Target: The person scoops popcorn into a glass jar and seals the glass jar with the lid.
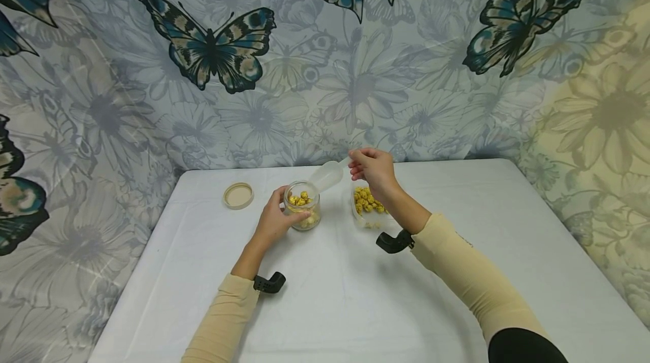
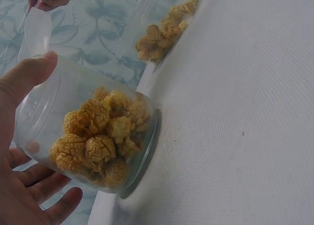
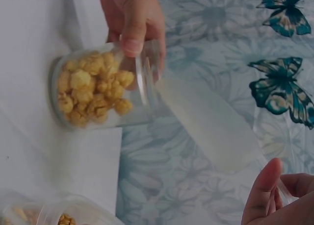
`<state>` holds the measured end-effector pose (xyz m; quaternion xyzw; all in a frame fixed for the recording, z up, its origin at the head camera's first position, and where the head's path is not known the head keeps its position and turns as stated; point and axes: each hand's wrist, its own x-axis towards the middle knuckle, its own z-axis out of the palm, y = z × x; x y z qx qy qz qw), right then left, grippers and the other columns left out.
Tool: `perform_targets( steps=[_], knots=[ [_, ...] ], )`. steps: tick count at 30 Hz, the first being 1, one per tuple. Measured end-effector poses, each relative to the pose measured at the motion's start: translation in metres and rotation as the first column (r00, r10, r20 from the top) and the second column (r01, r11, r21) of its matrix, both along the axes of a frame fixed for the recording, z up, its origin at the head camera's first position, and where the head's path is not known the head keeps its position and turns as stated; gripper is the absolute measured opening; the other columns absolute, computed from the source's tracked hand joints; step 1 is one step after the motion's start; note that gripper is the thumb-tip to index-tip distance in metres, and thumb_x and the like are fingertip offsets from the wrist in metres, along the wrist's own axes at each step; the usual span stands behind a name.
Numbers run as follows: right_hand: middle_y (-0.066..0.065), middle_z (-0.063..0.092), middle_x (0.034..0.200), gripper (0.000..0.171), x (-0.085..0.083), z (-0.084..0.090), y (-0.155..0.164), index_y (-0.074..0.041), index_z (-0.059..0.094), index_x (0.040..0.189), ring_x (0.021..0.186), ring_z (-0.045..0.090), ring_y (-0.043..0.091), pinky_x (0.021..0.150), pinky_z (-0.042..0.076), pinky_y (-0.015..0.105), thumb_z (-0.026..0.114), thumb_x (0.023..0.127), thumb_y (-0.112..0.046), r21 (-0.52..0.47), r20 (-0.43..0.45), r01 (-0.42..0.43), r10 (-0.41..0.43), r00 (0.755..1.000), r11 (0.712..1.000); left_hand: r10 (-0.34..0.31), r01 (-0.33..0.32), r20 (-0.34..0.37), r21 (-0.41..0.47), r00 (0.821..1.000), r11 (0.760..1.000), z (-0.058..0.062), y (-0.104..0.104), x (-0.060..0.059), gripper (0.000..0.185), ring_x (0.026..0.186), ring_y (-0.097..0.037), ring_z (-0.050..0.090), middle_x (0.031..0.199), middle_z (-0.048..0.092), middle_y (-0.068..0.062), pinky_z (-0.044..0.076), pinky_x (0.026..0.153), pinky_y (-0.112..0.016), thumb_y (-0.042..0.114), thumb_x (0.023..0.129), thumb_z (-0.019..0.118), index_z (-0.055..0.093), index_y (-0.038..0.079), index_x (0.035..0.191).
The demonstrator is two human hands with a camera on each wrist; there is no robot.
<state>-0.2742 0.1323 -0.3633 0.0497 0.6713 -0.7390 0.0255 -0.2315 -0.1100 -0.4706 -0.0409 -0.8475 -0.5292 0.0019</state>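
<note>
on the white tabletop our left hand wraps round the glass jar of caramel popcorn. our right hand pinches the clear scoop by its handle, bowl slanting down-left over the jar's mouth, container just right.

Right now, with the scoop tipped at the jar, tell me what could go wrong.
1. The scoop meets the jar right at its rim, so popcorn could bounce out onto the table.
2. The jar is already heaped near its mouth; more may overflow.
3. The right hand only pinches the scoop's handle tip, so the scoop could twist or slip. The left hand steadies the jar, which helps.
</note>
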Motion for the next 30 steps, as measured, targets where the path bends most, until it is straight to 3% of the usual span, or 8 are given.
perform_targets(
  steps=[7,19,25,30],
  knots=[
    [-0.001,0.062,0.067,0.020,0.000,0.000,0.000,0.002,0.062,0.105,0.053,0.057,0.009,0.052,0.054,0.019,0.061,0.097,-0.016,0.003,0.015,-0.010,0.010,1.000,1.000,-0.004,0.004,0.007,0.005,1.000,1.000,0.002,-0.001,0.000,0.091,0.132,-0.025,0.046,0.143,0.048,-0.014,0.041,0.110,-0.046,0.038,0.076,0.083,0.034,0.010,0.147],
    [-0.002,0.062,0.067,0.029,0.001,0.001,0.003,0.008,0.058,0.116,0.054,0.057,0.008,0.052,0.053,0.018,0.059,0.098,-0.015,-0.046,0.027,-0.038,0.040,0.999,0.998,-0.021,0.023,0.047,-0.026,0.999,0.999,0.009,0.001,0.000,0.091,0.135,-0.027,0.044,0.145,0.046,-0.014,0.039,0.112,-0.047,0.034,0.076,0.083,0.032,0.006,0.147],
    [-0.002,0.063,0.068,0.019,0.001,0.002,0.006,0.001,0.060,0.105,0.055,0.057,0.008,0.052,0.053,0.018,0.060,0.097,-0.016,-0.072,0.026,-0.050,0.052,0.998,0.996,-0.022,0.026,0.058,-0.065,0.998,0.998,0.012,0.001,-0.001,0.092,0.136,-0.029,0.042,0.145,0.044,-0.016,0.040,0.112,-0.048,0.035,0.076,0.084,0.033,0.004,0.147],
    [-0.002,0.064,0.068,0.022,0.002,0.003,0.009,0.003,0.059,0.109,0.056,0.057,0.008,0.053,0.052,0.017,0.059,0.098,-0.016,-0.089,0.016,-0.060,0.062,0.998,0.994,-0.033,0.038,0.057,-0.092,0.998,0.995,0.013,0.001,-0.002,0.094,0.136,-0.031,0.043,0.145,0.042,-0.016,0.041,0.110,-0.049,0.036,0.076,0.083,0.032,0.004,0.147]
  ],
)
